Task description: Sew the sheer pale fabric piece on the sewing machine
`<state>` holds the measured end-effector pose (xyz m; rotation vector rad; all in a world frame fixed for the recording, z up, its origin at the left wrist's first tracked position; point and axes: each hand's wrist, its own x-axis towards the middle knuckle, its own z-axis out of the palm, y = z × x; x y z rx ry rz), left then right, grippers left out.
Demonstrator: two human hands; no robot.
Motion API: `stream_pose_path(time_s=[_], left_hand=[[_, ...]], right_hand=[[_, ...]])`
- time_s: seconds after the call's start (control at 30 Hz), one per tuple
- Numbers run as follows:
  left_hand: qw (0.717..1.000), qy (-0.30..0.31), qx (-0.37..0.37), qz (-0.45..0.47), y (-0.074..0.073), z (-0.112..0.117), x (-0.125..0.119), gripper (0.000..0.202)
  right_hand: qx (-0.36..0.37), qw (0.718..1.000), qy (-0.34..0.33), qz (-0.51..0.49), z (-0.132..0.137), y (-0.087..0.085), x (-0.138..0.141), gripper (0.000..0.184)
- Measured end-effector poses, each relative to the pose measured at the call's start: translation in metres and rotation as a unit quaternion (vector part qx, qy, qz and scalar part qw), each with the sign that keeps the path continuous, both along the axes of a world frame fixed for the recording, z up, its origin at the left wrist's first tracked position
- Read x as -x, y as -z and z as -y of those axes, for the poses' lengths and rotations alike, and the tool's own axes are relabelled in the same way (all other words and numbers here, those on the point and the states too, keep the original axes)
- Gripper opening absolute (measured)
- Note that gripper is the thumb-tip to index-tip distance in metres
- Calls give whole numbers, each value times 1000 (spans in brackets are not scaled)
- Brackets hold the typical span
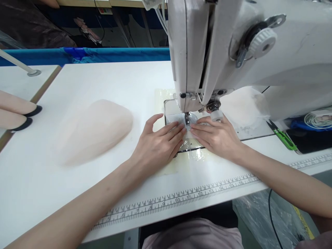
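Closely, the fingers of the left hand (163,141) lie together, one outer finger crooked apart, with their tips on a small pale piece (193,118) beneath the presser foot (187,118) of the sewing machine (192,48). The fingertips of the right hand (216,136) meet it from the other side, slightly spread; I can't tell whether either hidden thumb pinches it. Around them shows the metal needle plate (172,108). Left of the hands, a sheer beige cloth (103,128) rests on the white table (109,79); rightward lie green-handled snips (285,139). A printed ruler (181,201) runs along the near edge.
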<state>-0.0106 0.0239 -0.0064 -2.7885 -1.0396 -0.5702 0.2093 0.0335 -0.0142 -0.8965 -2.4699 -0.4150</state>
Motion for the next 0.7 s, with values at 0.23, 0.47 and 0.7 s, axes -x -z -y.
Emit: stream_pose_path(time_s=[0.23, 0.47, 0.7], left_hand=[[1000, -1, -18, 12, 4, -4, 0, 29], [999, -1, -31, 15, 4, -8, 0, 30], [999, -6, -37, 3, 5, -9, -1, 31]], right_hand=[[2, 1000, 7, 9, -2, 1, 0, 22], [18, 1000, 15, 20, -4, 0, 1, 22], [-7, 1000, 16, 23, -6, 3, 0, 22]])
